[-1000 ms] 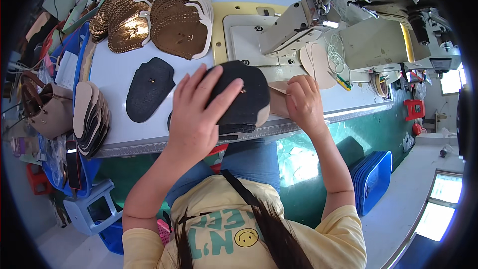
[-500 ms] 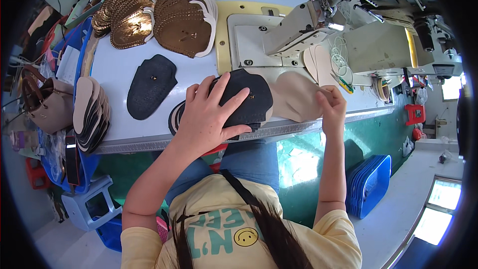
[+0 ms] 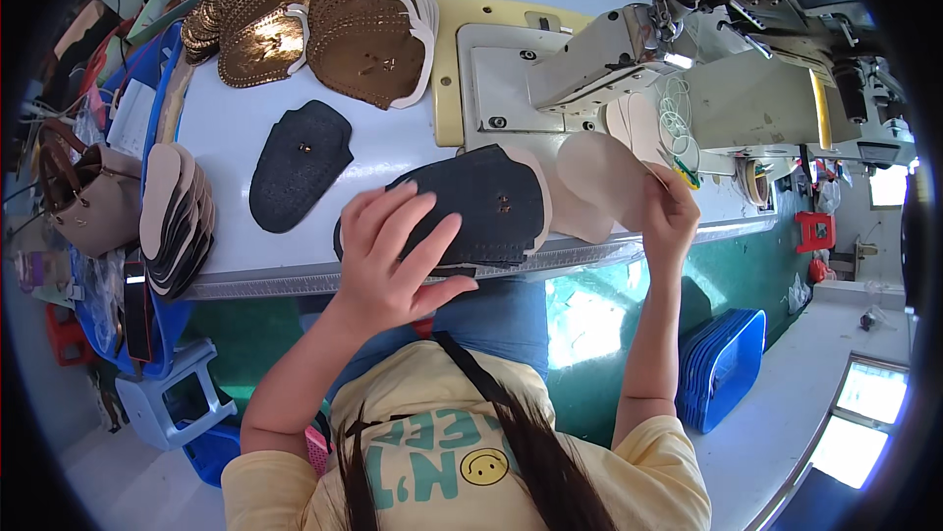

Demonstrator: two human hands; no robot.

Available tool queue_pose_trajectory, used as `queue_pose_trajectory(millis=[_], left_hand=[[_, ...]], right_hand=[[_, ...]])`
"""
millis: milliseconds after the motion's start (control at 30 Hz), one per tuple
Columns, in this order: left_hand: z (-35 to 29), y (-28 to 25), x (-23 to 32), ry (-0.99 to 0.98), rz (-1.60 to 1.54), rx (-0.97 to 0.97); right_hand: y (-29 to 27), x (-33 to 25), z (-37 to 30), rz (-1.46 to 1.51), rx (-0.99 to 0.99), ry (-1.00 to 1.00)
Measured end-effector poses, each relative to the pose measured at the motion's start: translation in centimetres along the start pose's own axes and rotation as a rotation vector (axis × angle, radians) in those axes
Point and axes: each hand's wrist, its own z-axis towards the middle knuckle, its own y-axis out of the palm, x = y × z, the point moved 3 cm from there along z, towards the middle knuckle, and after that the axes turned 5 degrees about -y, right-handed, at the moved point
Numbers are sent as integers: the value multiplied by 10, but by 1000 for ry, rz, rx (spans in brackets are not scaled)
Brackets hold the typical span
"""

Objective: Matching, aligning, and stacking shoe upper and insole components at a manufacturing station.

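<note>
My left hand (image 3: 398,256) is open, fingers spread, over the near left side of a stack of black shoe-upper pieces (image 3: 481,197) at the table's front edge. Whether its fingertips touch the stack I cannot tell. Beige lining shows along the stack's right edge. My right hand (image 3: 673,217) is closed, pinching the right edge of a thin beige lining piece (image 3: 601,172), which is tilted up and bent. Under it lies more beige material (image 3: 582,222). A single black upper piece (image 3: 300,166) rests flat to the left of the stack.
A sewing machine (image 3: 589,64) stands behind the beige pieces. Bronze upper pieces (image 3: 368,45) fan out at the back left. A stack of insole-shaped pieces (image 3: 177,217) sits at the left edge beside a handbag (image 3: 103,202). Cord and a green-handled tool (image 3: 688,177) lie right.
My left hand has drawn back toward me off the top of the black stack. My right hand has moved slightly right and lifted the beige piece's edge, which now curves upward.
</note>
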Motion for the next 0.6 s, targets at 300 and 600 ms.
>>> queue_pose_trajectory(millis=[300, 600], left_hand=[[-50, 16, 1, -79, 9, 114], [-52, 20, 0, -68, 43, 148]], right_hand=[[34, -38, -4, 308, -202, 268], [92, -51, -2, 378, -490, 368]])
